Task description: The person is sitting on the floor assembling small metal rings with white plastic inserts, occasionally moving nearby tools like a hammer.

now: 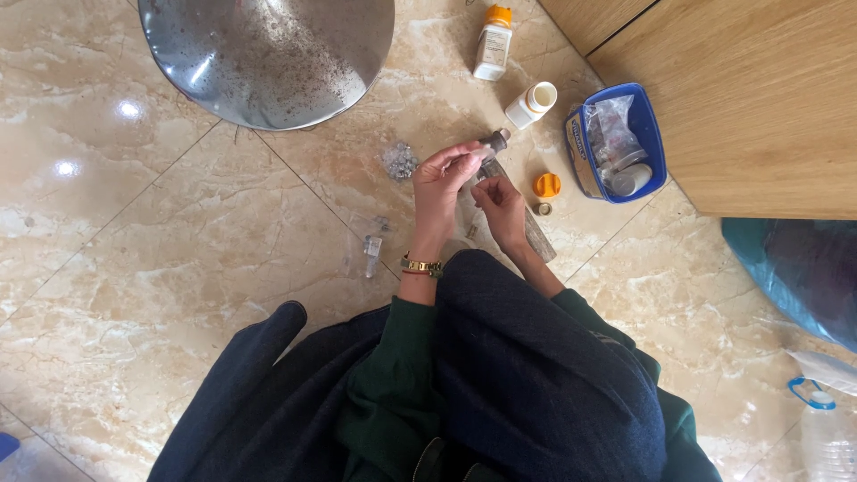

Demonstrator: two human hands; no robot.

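Both hands work just left of the blue plastic tub (650, 134): left hand (442, 183) pinches a small dark-capped vial (494, 143); right hand (502, 201) is curled, its contents indiscernible.

Two white bottles (493, 43) (532, 103), one orange cap (546, 185), one blue tub (644, 134), one steel bowl (266, 55), two hands (442, 183) (502, 203).

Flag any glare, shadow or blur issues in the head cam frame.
Head view: two bright specular spots on the glossy marble floor at upper left; the metal bowl shows a reflective sheen; soft, even daylight, only faint shadows; the left hand and right hand are reasonably sharp, though the small item they hold is too small to make out; slight wide-angle stretch toward the edges.
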